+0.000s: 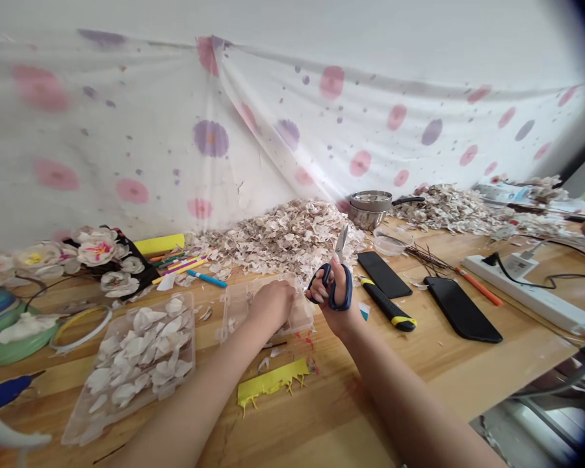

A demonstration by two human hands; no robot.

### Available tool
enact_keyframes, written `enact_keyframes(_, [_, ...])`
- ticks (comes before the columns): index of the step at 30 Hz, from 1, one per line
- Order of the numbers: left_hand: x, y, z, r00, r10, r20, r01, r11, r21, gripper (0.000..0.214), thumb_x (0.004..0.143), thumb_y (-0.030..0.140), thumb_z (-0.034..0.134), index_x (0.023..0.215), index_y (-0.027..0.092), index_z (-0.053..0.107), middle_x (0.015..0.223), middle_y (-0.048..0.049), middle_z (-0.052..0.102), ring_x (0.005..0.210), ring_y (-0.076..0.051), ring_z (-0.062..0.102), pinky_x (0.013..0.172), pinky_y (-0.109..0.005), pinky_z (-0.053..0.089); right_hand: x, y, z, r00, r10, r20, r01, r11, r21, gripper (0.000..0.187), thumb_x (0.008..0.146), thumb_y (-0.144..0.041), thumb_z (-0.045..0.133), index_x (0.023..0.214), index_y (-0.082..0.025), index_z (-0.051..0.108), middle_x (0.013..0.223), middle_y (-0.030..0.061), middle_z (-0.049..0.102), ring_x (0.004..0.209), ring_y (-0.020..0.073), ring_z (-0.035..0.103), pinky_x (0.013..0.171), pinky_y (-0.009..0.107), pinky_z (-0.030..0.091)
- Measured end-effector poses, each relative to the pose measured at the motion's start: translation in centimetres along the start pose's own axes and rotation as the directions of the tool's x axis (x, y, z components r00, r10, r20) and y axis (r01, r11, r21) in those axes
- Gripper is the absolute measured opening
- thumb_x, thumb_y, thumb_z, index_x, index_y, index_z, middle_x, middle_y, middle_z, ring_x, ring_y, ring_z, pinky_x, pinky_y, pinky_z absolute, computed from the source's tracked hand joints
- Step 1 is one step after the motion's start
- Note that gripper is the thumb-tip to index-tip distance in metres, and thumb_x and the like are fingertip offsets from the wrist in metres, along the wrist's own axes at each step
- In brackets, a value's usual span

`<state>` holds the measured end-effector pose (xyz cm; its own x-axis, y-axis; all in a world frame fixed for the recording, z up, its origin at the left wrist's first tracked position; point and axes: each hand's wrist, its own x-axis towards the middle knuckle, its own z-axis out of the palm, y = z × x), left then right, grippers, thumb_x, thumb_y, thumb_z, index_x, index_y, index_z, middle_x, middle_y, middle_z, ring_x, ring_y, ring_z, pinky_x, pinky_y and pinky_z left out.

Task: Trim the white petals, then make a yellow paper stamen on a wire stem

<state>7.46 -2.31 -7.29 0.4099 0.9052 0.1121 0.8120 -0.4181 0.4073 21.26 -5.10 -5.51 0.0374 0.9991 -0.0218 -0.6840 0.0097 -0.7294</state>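
My right hand [332, 291] is closed around the dark blue handles of a pair of scissors [340, 246], blades pointing up and away. My left hand [272, 302] reaches into a clear plastic box [234, 305] on the wooden table [419, 364]; its fingers curl downward inside, and what they hold, if anything, is hidden. A fringed yellow paper strip [272, 383] lies on the table just in front of both wrists. A large heap of pale petals [283, 237] sits behind the box.
A clear tray of white petals [143, 361] lies to the left, near paper flowers [97, 250] and coloured pens [185, 265]. To the right lie a yellow-black utility knife [387, 304], two black phones [461, 309], steel bowls [369, 208] and a power strip [526, 289].
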Motion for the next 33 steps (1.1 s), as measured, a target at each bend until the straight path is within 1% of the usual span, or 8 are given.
enact_keyframes(4, [0.6,-1.6,-1.9,0.980,-0.113,-0.162,0.061,0.953,-0.297,0.022,0.093,0.036,0.058,0.097,0.015,0.066,0.104,-0.0059,0.068,0.096,-0.020,0.065,0.086,-0.042,0.053,0.1,0.2,-0.1,1.000,-0.019,0.002,0.019,0.999,-0.046,0.049,0.074,-0.066,0.066,0.063,-0.020,0.052,0.038,-0.0094,0.039,0.036,0.0070,0.035,0.052,0.025,0.044])
enact_keyframes(7, [0.8,-2.5,-3.8,0.942,-0.240,-0.235,0.076,0.834,-0.547,0.038,0.090,0.051,0.057,0.090,0.014,0.067,0.087,-0.0038,0.069,0.081,-0.019,0.064,0.076,-0.036,0.051,0.1,0.4,-0.2,1.000,-0.006,0.018,0.007,0.996,-0.094,0.048,0.071,-0.065,0.067,0.063,-0.020,0.052,0.037,-0.0096,0.039,0.036,0.0071,0.035,0.050,0.025,0.043])
enact_keyframes(11, [0.2,-2.1,-6.0,0.908,-0.332,-0.257,0.012,0.633,-0.774,0.057,0.065,0.068,0.068,0.085,0.015,0.072,0.077,-0.0033,0.068,0.073,-0.017,0.059,0.068,-0.029,0.046,-0.1,1.0,-0.1,0.998,0.029,0.061,-0.019,0.987,-0.162,0.045,0.071,-0.061,0.069,0.061,-0.020,0.053,0.038,-0.0085,0.042,0.035,0.0073,0.037,0.050,0.025,0.042])
enact_keyframes(13, [-0.3,-1.4,-6.8,0.904,-0.351,-0.243,-0.007,0.557,-0.831,0.055,0.055,0.065,0.076,0.080,0.016,0.073,0.073,-0.0020,0.067,0.070,-0.015,0.057,0.067,-0.028,0.043,-0.2,1.4,0.0,0.995,0.041,0.086,-0.023,0.980,-0.199,0.045,0.070,-0.059,0.071,0.059,-0.019,0.053,0.038,-0.0077,0.043,0.036,0.0076,0.037,0.049,0.026,0.042])
enact_keyframes(16, [-0.7,-0.4,-7.3,0.909,-0.358,-0.213,-0.012,0.489,-0.872,0.048,0.048,0.057,0.084,0.074,0.018,0.075,0.070,-0.0005,0.067,0.069,-0.014,0.055,0.069,-0.027,0.041,-0.4,1.8,0.0,0.993,0.043,0.111,-0.016,0.971,-0.238,0.044,0.068,-0.058,0.072,0.058,-0.019,0.053,0.039,-0.0069,0.044,0.038,0.0086,0.040,0.049,0.026,0.043])
enact_keyframes(23, [-1.0,0.6,-6.7,0.934,-0.328,-0.145,0.036,0.487,-0.873,0.040,0.047,0.049,0.088,0.074,0.020,0.078,0.074,0.0004,0.072,0.077,-0.016,0.056,0.080,-0.028,0.040,-0.4,1.4,0.1,0.990,-0.055,0.126,0.088,0.957,-0.276,0.041,0.065,-0.056,0.076,0.067,-0.019,0.059,0.043,-0.0072,0.046,0.043,0.0097,0.042,0.060,0.029,0.049])
enact_keyframes(30, [-1.3,1.1,-6.4,0.973,-0.228,-0.022,0.103,0.521,-0.847,0.036,0.051,0.049,0.086,0.069,0.019,0.078,0.069,-0.0008,0.071,0.073,-0.017,0.056,0.073,-0.029,0.041,-0.6,0.7,0.2,0.992,-0.098,0.075,0.117,0.945,-0.307,0.033,0.060,-0.043,0.080,0.067,-0.019,0.059,0.045,-0.0051,0.051,0.044,0.0104,0.045,0.051,0.026,0.042])
enact_keyframes(33, [-1.2,1.3,-6.2,0.977,-0.214,-0.004,0.111,0.523,-0.845,0.036,0.050,0.049,0.086,0.069,0.019,0.076,0.070,-0.0005,0.070,0.072,-0.017,0.056,0.073,-0.028,0.041,-0.6,0.7,0.3,0.993,-0.101,0.068,0.117,0.947,-0.300,0.034,0.058,-0.042,0.080,0.065,-0.020,0.056,0.042,-0.0078,0.046,0.041,0.0087,0.041,0.055,0.028,0.046])
